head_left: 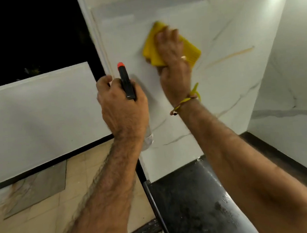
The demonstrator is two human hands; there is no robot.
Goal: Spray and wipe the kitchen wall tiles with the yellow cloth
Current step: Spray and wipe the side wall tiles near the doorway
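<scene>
— Where's the cloth?
— On the white wall tiles [224,25], above the dark counter [191,206]. The yellow cloth [151,49] lies flat there under the right hand [173,58], grip apart, fingers spread.
— And the spray bottle [126,81]?
— In the left hand [121,104], grip clamped round it.

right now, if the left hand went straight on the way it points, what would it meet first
Most likely the wall tile, near its left edge. The left hand aims the sprayer there, left of the cloth. Depth is unclear.
</scene>
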